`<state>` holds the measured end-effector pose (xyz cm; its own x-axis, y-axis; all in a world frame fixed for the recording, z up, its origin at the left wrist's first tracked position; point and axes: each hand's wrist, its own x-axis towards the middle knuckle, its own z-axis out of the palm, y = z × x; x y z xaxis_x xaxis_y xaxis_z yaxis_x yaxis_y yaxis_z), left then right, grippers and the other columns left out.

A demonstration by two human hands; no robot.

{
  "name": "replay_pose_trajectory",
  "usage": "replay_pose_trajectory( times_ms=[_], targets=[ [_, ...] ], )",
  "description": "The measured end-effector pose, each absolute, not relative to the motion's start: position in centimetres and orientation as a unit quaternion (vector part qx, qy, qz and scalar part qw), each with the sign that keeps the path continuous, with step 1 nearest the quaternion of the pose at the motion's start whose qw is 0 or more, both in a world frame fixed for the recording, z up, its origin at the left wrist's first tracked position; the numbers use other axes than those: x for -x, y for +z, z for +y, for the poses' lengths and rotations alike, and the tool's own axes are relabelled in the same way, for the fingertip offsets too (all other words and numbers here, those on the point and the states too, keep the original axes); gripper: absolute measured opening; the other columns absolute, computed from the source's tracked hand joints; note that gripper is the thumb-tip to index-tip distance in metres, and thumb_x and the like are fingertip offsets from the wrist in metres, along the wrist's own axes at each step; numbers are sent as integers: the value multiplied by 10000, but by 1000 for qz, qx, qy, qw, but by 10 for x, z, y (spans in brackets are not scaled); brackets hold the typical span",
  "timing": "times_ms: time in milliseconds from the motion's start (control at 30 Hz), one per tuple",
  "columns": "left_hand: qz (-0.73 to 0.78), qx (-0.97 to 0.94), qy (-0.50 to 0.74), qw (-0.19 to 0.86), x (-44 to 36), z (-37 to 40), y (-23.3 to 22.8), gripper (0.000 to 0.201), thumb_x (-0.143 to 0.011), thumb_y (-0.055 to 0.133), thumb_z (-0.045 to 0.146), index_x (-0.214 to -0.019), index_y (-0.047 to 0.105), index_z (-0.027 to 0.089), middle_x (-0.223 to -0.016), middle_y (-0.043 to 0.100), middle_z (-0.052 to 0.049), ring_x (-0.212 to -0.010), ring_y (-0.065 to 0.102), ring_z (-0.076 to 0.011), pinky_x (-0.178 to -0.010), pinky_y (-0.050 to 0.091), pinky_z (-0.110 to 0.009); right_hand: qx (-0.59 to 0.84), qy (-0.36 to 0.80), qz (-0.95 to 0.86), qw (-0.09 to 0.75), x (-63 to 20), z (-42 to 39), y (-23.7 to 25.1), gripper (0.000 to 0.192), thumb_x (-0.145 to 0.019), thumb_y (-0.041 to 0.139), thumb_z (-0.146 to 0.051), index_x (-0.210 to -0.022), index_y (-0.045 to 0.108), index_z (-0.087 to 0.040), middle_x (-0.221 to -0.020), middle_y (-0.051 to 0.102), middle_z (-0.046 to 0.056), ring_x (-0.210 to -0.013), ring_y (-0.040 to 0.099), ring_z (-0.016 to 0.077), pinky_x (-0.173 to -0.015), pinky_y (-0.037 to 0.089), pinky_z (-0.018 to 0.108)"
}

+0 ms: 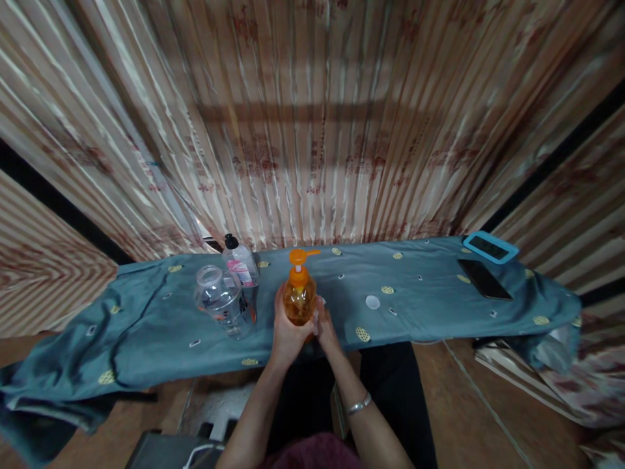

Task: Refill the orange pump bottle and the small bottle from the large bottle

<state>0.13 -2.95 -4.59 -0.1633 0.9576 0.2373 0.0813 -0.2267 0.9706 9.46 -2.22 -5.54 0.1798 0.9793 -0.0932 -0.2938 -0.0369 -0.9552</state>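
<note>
A pump bottle (299,301) of clear orange plastic, topped by an orange pump head, stands upright at the table's near middle. My left hand (287,333) is wrapped around its left side and front. On the bottle's right side is my right hand (326,327), fingers closed on a small white tissue-like piece (316,318) pressed against the bottle. The fingers partly hide that piece and the bottle's lower part. To the left stand a large clear plastic jar (219,296) and, behind it, a clear bottle (241,264) with a black cap and pink label.
A blue-green patterned cloth (161,339) covers the narrow table. Right of the pump bottle lies a small white disc (372,301). Farther right are a dark phone (484,279) and a blue-framed device (491,247). A pleated curtain (312,130) hangs close behind the table.
</note>
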Motion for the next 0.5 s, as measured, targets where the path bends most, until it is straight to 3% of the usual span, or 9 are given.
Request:
replay_pose_trajectory(
  times_ms=[200, 367, 500],
  targets=[
    [523, -540, 558, 351, 1, -33, -42, 733, -573, 822, 251, -1248, 548, 169, -1224, 693, -126, -1157, 686, -296, -1039, 540, -453, 475, 501, -356, 629, -95, -44, -34, 336, -980, 619, -431, -1231, 646, -211, -1291, 652, 86, -1097, 662, 243, -936, 554, 470],
    [525, -532, 536, 392, 9, -35, -41, 723, -552, 847, 234, -1223, 582, 185, -1134, 745, -90, -1030, 729, -279, -951, 580, -422, 426, 473, -419, 648, -96, -32, 8, 367, -983, 611, -437, -1270, 634, -210, -1350, 631, 99, -1184, 631, 263, -1006, 509, 518],
    [521, -500, 555, 413, 11, -36, -41, 693, -579, 862, 288, -1200, 570, 188, -1129, 753, -99, -1006, 743, -273, -943, 587, -424, 422, 477, -457, 621, -90, -5, 16, 331, -981, 621, -419, -1233, 650, -206, -1299, 655, 87, -1119, 658, 247, -959, 542, 484]
  ],
)
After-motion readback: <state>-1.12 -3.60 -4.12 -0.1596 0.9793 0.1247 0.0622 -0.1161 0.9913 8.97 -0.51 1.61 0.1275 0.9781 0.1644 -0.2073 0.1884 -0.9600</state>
